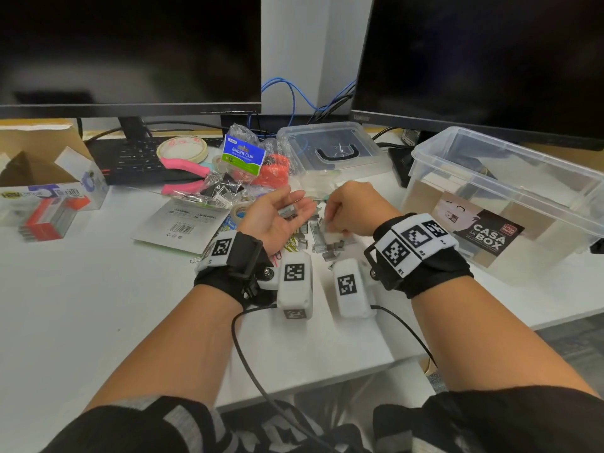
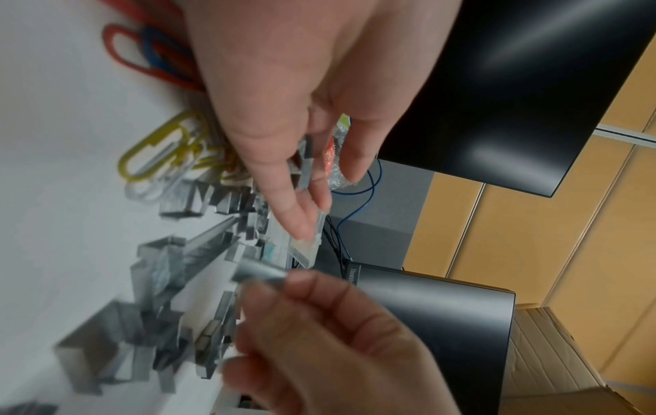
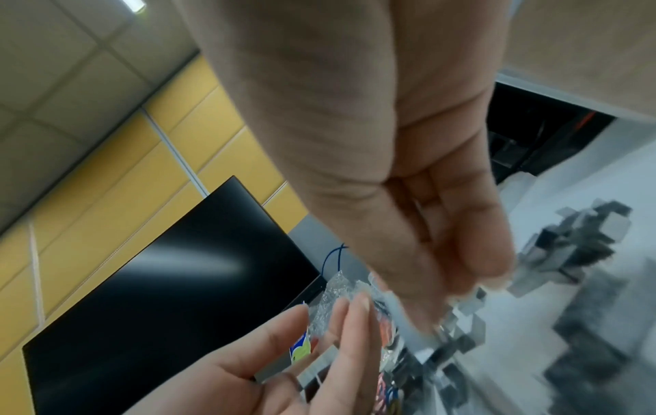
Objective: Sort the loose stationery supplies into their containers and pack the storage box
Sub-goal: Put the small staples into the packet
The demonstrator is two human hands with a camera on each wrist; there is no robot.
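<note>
Loose grey staple strips (image 1: pixel 322 243) lie in a pile on the white desk between my hands. My left hand (image 1: pixel 294 204) is turned palm up with relaxed fingers, and a short staple strip (image 1: pixel 289 212) lies on them; the strip (image 3: pixel 280 367) also shows in the right wrist view. My right hand (image 1: pixel 328 220) points fingers down over the pile and pinches another staple strip (image 2: pixel 261 273) just beside the left fingertips. The clear storage box (image 1: pixel 503 178) stands open at the right.
Coloured paper clips (image 1: pixel 291 248) lie under my left wrist. Behind are a binder clip bag (image 1: pixel 243 155), pink pliers (image 1: pixel 186 165), tape rolls (image 1: pixel 181 148), a small clear lidded case (image 1: pixel 330 148), a keyboard and two monitors. A cardboard box (image 1: pixel 36 158) and a staple pack (image 1: pixel 49 217) sit at far left.
</note>
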